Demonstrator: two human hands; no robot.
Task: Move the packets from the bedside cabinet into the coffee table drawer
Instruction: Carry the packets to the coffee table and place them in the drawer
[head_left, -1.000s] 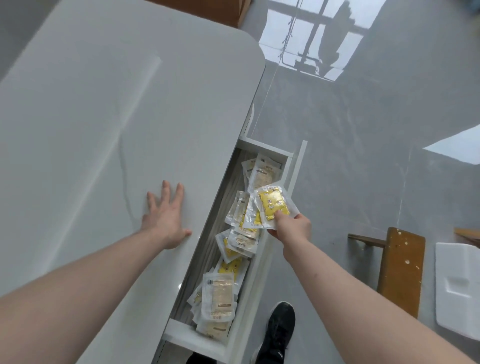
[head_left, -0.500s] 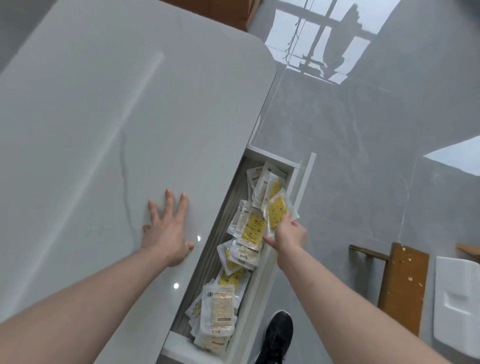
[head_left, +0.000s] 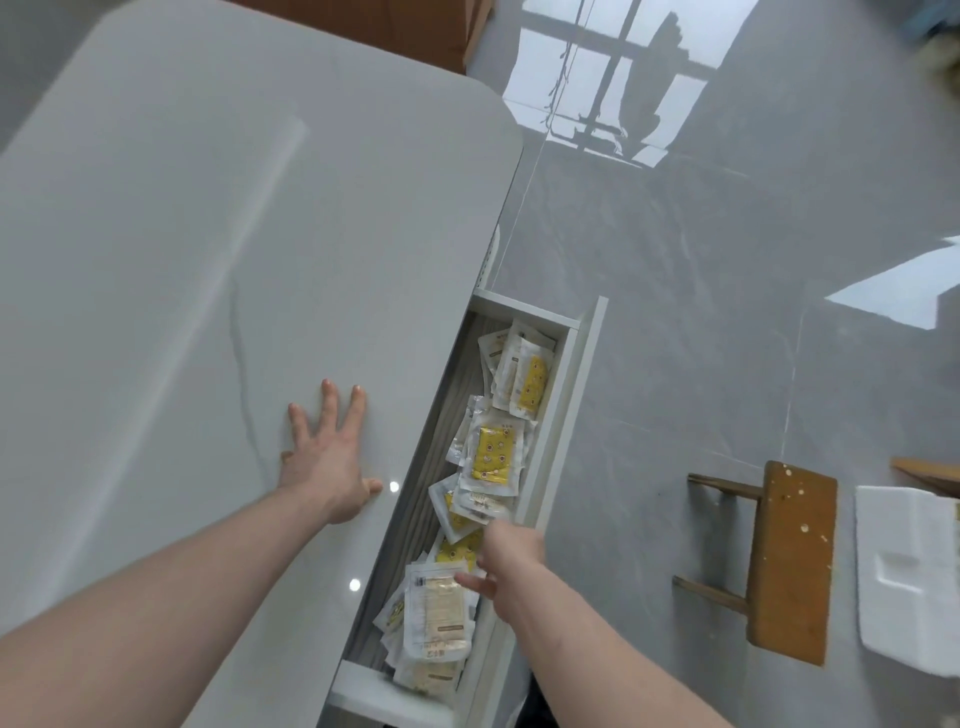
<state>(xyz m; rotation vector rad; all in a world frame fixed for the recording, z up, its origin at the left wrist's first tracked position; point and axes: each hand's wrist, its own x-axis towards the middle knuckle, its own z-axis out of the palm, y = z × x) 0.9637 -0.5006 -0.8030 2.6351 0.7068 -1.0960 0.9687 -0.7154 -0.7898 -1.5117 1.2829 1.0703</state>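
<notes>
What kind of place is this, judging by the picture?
Probably a room in a home, perhaps a living room: a low white coffee table with an open drawer of packets, a glossy grey tiled floor, and a small wooden stool.

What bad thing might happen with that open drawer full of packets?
The packets at the near end of the drawer are heaped high, so they might catch under the tabletop when it closes. If it is pushed shut now, the right hand over it could get pinched.
</notes>
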